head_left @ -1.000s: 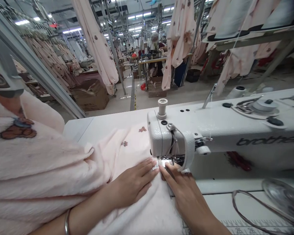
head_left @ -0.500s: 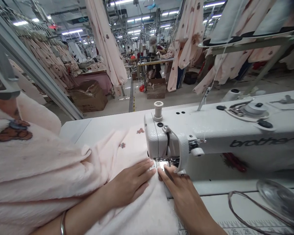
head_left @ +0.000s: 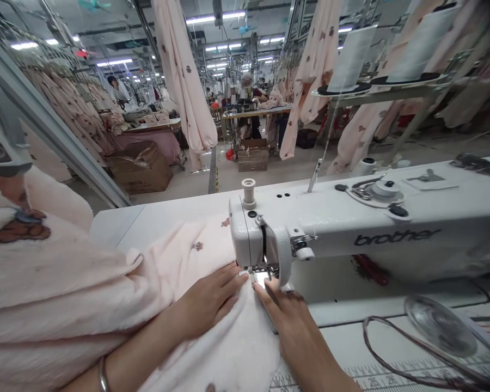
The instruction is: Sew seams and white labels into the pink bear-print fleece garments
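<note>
**2 hands flat on fleece at the needle**

2 bare hands press a pale pink fleece garment (head_left: 212,348) against the bed of a white Brother sewing machine (head_left: 351,228). Farthest left, the bulk of the fleece is heaped over the person's left forearm, where a metal bangle (head_left: 103,374) sits at the wrist. The left hand (head_left: 206,299) lies flat and unclenched, fingers spread toward the presser foot (head_left: 258,274), gripping nothing. Just right of it, the right hand (head_left: 288,316) is likewise laid flat, its forefinger tip nearly touching the foot. The cloth runs lengthwise from the person's lap away under the foot; the right hand looks slightly nearer to it. Further right, a cable (head_left: 392,354) loops across the table.
</note>
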